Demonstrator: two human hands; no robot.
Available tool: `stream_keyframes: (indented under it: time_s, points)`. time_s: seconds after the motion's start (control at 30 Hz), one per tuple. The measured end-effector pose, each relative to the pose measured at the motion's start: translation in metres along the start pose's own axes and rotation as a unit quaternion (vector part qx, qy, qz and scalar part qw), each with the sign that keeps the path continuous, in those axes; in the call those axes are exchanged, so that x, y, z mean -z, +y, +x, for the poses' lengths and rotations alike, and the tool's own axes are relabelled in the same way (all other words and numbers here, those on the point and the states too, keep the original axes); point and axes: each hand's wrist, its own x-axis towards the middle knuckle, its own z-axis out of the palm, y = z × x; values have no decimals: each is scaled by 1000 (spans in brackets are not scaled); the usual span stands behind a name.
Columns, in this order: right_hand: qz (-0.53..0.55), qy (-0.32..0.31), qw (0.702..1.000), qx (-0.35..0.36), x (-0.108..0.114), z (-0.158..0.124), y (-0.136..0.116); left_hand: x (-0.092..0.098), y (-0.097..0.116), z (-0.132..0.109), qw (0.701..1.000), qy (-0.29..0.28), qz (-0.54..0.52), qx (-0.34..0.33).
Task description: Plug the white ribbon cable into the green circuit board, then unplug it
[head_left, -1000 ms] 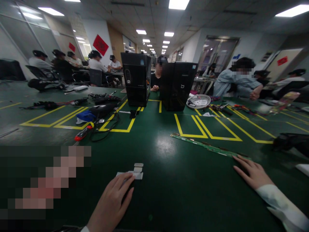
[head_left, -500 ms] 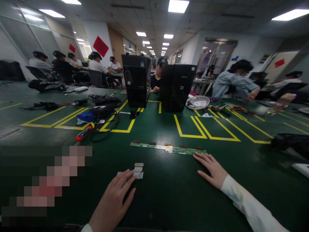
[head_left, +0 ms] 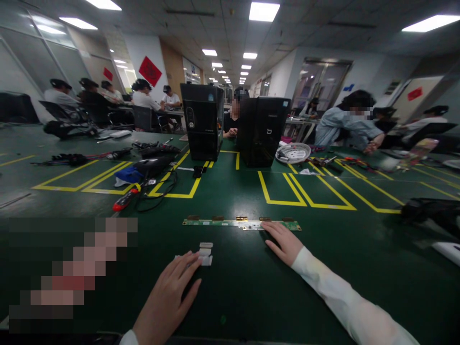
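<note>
Across the green table in front of me lies a long, thin green circuit board (head_left: 224, 222) with several brown tabs along its far edge. My right hand (head_left: 283, 241) rests its fingertips on the board's near edge, right of the middle, with thumb apart and palm down. Nearer to me, a white flat ribbon cable (head_left: 206, 252) lies on the table, partly hidden under my left hand (head_left: 176, 287). That hand lies flat over it, fingers stretched out and thumb spread. Neither hand grips anything.
Two black computer towers (head_left: 201, 122) stand at the back. A red and yellow screwdriver (head_left: 126, 197) lies left, beside dark cables and a blue item (head_left: 128, 174). A white basket (head_left: 293, 153) sits back right. A pixelated patch covers the lower left. Several people sit around.
My right hand has moved left, from the board's right end towards its middle. The circuit board has shifted left and is turned more level. My left hand and the ribbon cable stay put.
</note>
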Motion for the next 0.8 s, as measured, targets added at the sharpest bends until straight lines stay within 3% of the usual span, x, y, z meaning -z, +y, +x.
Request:
stream_keyframes:
  time_s: [0.27, 0.37, 0.57, 0.8]
  points:
    - [25, -24, 999, 11, -9, 28, -31, 12, 0, 12, 999, -16, 4, -44]
    - [31, -29, 998, 39, -13, 32, -37, 13, 2, 20, 997, -51, 9, -53]
    - [4, 28, 998, 51, -22, 27, -24, 5, 18, 27, 994, -99, 27, -49]
    - [-2, 23, 999, 40, -30, 17, -5, 11, 59, 35, 989, -131, 13, -60]
